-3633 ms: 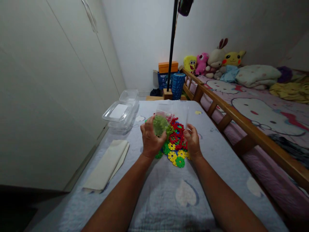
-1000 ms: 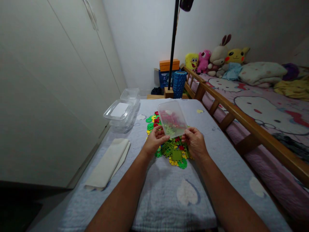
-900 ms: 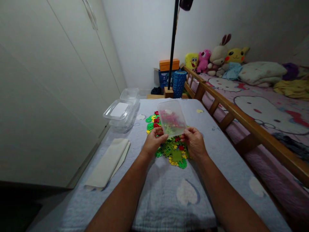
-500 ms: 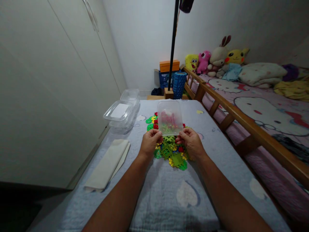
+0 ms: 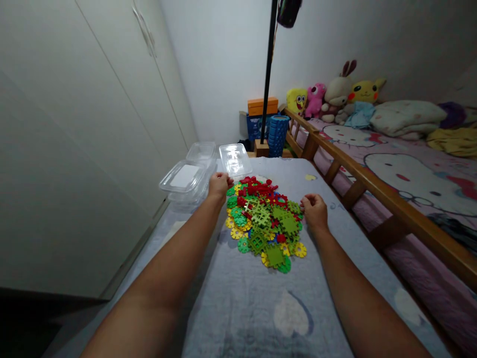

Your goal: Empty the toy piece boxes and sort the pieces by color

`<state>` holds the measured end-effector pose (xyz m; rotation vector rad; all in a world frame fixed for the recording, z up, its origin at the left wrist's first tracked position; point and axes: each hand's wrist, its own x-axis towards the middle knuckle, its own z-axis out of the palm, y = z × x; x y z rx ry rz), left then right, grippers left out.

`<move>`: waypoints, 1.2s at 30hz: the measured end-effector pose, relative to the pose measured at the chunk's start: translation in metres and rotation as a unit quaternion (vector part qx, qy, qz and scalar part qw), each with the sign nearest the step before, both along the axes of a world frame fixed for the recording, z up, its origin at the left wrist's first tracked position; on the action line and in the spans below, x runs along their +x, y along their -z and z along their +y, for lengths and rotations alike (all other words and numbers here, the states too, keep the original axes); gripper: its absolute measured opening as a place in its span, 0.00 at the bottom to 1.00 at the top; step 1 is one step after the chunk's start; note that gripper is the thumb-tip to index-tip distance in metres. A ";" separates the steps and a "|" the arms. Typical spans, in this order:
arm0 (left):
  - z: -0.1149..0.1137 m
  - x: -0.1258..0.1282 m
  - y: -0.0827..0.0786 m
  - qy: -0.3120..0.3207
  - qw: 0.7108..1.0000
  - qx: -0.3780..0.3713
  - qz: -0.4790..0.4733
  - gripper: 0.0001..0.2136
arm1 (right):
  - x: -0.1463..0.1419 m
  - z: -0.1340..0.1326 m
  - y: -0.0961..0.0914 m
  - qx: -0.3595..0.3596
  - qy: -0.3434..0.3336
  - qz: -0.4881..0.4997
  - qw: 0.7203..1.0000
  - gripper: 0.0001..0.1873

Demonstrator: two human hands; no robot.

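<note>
A clear plastic lid (image 5: 236,158) is tilted at the far side of the table, its near corner at the fingertips of my left hand (image 5: 219,186). That hand is closed in a pinch on the lid's edge. In front of it lies a heap of plastic building pieces (image 5: 266,219): red connectors, olive-green squares, and green and yellow notched discs. My right hand (image 5: 315,211) hovers at the heap's right side, fingers curled in and nothing visible in them.
Clear plastic boxes (image 5: 186,181) are stacked at the table's left edge, with a folded cloth (image 5: 175,229) partly behind my left forearm. A wooden bed rail (image 5: 372,219) runs along the right. A black pole (image 5: 267,74) stands beyond the far edge.
The lid has moved from above the heap to the far left, with my left hand. My right hand has let go of it and moved right. More of the heap shows.
</note>
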<state>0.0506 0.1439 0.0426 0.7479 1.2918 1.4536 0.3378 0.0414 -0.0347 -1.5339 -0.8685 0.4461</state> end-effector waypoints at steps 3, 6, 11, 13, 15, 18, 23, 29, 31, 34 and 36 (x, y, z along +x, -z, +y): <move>0.024 0.000 0.009 -0.023 1.000 -0.012 0.000 0.06 | 0.005 0.001 0.011 -0.009 0.003 -0.020 1.000 0.18; 0.044 -0.001 0.016 -0.050 0.999 -0.019 -0.001 0.07 | 0.008 0.003 0.016 -0.012 0.010 -0.046 0.999 0.17; 0.070 -0.002 0.023 -0.090 0.996 -0.020 -0.006 0.07 | 0.010 0.005 0.018 -0.019 0.016 -0.078 0.997 0.16; 0.077 -0.002 0.025 -0.103 0.994 -0.022 -0.011 0.06 | 0.009 0.005 0.018 -0.026 0.019 -0.092 0.995 0.16; 0.081 -0.001 0.027 -0.112 0.993 -0.028 -0.019 0.06 | 0.008 0.004 0.017 -0.030 0.021 -0.102 0.994 0.16; 0.080 0.001 0.031 -0.126 0.990 -0.044 -0.035 0.07 | 0.007 0.003 0.017 -0.029 0.017 -0.107 0.994 0.16; 0.073 0.016 0.037 -0.133 0.986 -0.076 -0.068 0.08 | 0.006 0.002 0.015 -0.033 0.018 -0.123 0.992 0.15; 0.079 0.039 0.030 -0.081 0.983 -0.119 -0.110 0.02 | 0.004 0.001 0.013 -0.035 0.022 -0.136 0.990 0.14; 0.083 0.040 0.029 -0.073 0.982 -0.130 -0.114 0.03 | 0.004 0.001 0.012 -0.038 0.019 -0.136 0.990 0.14; 0.090 0.035 0.031 -0.071 0.982 -0.143 -0.106 0.05 | 0.004 0.001 0.011 -0.046 0.017 -0.140 0.989 0.15; 0.095 0.030 0.034 -0.074 0.982 -0.146 -0.094 0.05 | 0.003 0.001 0.011 -0.048 0.017 -0.143 0.988 0.15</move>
